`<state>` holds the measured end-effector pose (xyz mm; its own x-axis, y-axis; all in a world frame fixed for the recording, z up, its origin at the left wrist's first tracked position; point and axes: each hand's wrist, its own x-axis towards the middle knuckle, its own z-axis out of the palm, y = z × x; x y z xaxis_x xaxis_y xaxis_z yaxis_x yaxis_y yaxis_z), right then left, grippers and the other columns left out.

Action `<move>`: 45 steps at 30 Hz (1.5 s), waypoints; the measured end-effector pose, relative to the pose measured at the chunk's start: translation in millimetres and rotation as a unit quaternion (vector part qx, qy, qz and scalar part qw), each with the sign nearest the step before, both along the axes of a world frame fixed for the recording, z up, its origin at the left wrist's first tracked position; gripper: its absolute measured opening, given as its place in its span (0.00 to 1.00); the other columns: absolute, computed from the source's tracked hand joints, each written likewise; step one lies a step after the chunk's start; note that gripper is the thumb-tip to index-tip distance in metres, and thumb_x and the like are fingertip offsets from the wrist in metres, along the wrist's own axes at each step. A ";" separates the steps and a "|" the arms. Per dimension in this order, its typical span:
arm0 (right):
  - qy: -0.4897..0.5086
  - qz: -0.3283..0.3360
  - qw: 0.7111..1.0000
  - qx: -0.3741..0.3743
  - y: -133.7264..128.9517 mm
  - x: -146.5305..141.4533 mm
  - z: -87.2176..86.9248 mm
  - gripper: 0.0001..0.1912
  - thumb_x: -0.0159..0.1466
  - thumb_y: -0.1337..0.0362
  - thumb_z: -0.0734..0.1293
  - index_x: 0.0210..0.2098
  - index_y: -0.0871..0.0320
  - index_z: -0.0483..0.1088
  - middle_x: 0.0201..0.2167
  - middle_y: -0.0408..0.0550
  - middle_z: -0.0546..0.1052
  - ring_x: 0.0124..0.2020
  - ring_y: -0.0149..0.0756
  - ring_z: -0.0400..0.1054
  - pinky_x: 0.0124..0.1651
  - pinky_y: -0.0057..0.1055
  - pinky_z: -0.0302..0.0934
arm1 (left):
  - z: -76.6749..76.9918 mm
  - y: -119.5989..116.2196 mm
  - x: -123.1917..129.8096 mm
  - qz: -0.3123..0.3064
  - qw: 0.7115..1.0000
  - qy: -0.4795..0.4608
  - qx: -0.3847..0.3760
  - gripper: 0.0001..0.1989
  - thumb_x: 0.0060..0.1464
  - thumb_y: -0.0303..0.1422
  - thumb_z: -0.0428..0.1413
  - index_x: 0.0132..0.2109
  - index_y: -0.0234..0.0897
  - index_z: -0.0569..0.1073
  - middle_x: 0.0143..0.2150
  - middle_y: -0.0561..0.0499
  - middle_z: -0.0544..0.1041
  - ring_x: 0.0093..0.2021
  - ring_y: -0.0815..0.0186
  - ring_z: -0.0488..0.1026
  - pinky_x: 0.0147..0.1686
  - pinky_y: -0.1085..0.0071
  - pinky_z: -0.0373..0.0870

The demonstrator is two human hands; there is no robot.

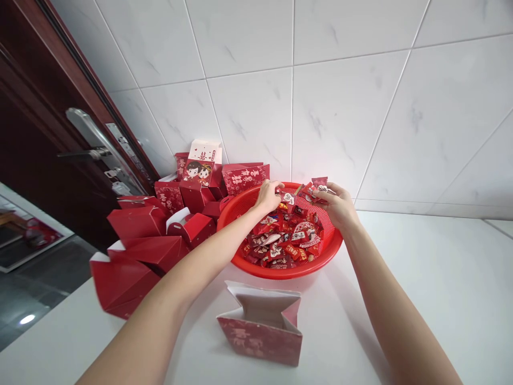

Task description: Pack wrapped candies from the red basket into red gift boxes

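Observation:
A round red plastic basket [332, 251] holds a heap of wrapped candies [280, 235], mostly in red wrappers. My left hand [269, 197] reaches over the basket's back left side, its fingers closed on a wrapped candy [287, 198]. Above the right rim, my right hand [336, 205] pinches a few wrapped candies [319, 185] between thumb and fingers. In front of the basket stands a red gift box [260, 337] with its top open and its folded sides spread; its white inside shows.
Several red gift boxes [160, 235] crowd the left of the white table [420, 278], some open. One printed box [202, 163] bears two cartoon faces. A tiled wall [340, 107] rises behind. At the left stands a dark door [36, 101] with a metal handle [92, 131].

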<state>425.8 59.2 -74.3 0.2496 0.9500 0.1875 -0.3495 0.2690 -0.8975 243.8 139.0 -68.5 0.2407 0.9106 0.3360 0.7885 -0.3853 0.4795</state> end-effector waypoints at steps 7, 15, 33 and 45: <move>-0.007 0.004 1.000 0.001 1.3 1.9 -1.8 0.17 0.42 0.62 0.81 0.29 0.57 0.75 0.30 0.44 0.80 0.32 0.36 0.74 0.42 0.37 0.72 | 3.0 1.2 -2.3 0.058 0.998 -0.007 0.000 0.17 0.56 0.18 0.57 0.49 0.37 0.78 0.52 0.44 0.72 0.57 0.56 0.70 0.59 0.62 0.66; -0.026 0.006 1.000 0.002 1.8 3.2 -2.9 0.18 0.42 0.60 0.81 0.31 0.56 0.75 0.30 0.44 0.79 0.32 0.36 0.74 0.41 0.37 0.72 | -2.2 -7.7 2.0 -0.001 0.995 0.094 0.041 0.19 0.52 0.16 0.58 0.49 0.38 0.78 0.52 0.44 0.72 0.58 0.53 0.67 0.60 0.57 0.64; -0.027 0.014 1.000 0.005 3.8 4.8 -4.4 0.19 0.43 0.60 0.81 0.32 0.56 0.74 0.31 0.44 0.79 0.33 0.37 0.74 0.40 0.36 0.71 | -10.3 -15.9 9.3 -0.196 0.935 0.296 -0.022 0.12 0.47 0.31 0.64 0.42 0.44 0.81 0.44 0.47 0.83 0.55 0.48 0.73 0.65 0.47 0.54; -0.016 0.005 1.000 -0.001 1.1 1.2 -0.5 0.17 0.42 0.61 0.80 0.30 0.57 0.74 0.31 0.45 0.79 0.32 0.36 0.74 0.42 0.37 0.71 | 8.9 1.8 -19.0 -0.207 0.969 0.085 -0.104 0.25 0.48 0.13 0.50 0.48 0.34 0.82 0.48 0.50 0.84 0.49 0.64 0.80 0.52 0.73 0.74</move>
